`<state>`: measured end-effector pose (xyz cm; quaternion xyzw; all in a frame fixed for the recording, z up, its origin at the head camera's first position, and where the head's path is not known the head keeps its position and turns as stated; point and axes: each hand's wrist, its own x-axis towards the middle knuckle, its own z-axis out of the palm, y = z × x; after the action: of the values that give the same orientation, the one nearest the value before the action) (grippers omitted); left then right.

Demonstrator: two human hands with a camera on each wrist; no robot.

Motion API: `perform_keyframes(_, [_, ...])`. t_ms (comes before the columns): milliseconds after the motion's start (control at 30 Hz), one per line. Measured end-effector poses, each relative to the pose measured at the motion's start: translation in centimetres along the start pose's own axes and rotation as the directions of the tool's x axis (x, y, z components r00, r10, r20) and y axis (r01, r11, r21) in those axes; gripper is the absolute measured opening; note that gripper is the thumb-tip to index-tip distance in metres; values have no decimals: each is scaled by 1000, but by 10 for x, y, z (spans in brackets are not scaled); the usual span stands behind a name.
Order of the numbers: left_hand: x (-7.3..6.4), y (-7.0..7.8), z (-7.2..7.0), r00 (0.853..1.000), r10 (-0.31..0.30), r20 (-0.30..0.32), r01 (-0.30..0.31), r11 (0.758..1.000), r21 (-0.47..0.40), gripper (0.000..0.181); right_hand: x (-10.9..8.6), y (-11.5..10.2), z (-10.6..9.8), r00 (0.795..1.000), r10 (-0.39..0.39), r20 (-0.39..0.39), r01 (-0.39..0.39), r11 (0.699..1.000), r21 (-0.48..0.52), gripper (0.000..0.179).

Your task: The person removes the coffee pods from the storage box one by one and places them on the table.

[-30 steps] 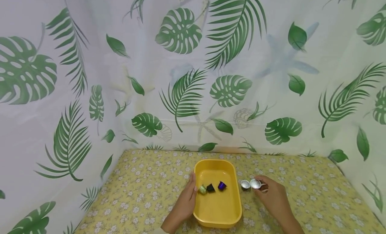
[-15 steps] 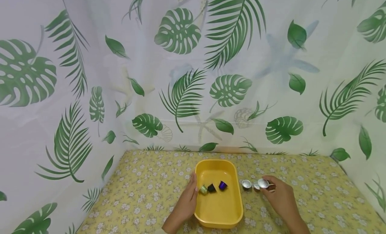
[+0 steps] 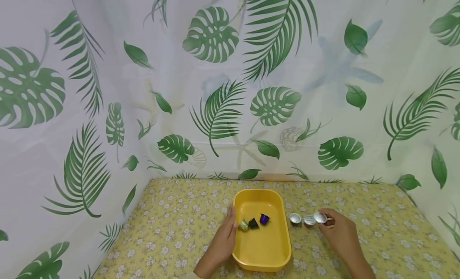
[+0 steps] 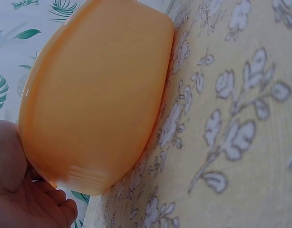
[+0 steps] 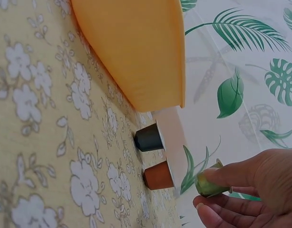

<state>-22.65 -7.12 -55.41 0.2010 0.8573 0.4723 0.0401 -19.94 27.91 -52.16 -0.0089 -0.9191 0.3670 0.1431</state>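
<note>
My right hand (image 3: 339,231) pinches a green coffee capsule (image 5: 212,183) between thumb and fingers, its silver lid facing up. Just left of it, a brown coffee capsule (image 5: 158,175) and a black coffee capsule (image 5: 149,138) stand lid-up on the cloth in a row beside the yellow tub (image 3: 260,253). My left hand (image 3: 223,235) grips the tub's left side at the rim, the thumb toward the inside. Within the tub lie a light green capsule (image 3: 243,225), a black capsule (image 3: 253,223) and a purple capsule (image 3: 264,219).
A yellow flowered cloth (image 3: 172,219) covers the table. Behind and at the sides hangs a white curtain (image 3: 230,75) printed with green leaves, meeting the table's far edge.
My right hand has moved right with the green capsule, uncovering the brown capsule's lid in the head view. My left hand stays on the tub, and the capsules inside it lie as before.
</note>
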Motion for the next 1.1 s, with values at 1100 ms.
perform_keyframes(1100, [-3, 4, -1, 1000, 20, 4, -20, 1000, 9, 54, 3, 30, 7, 995, 89, 34, -89, 996, -15, 44])
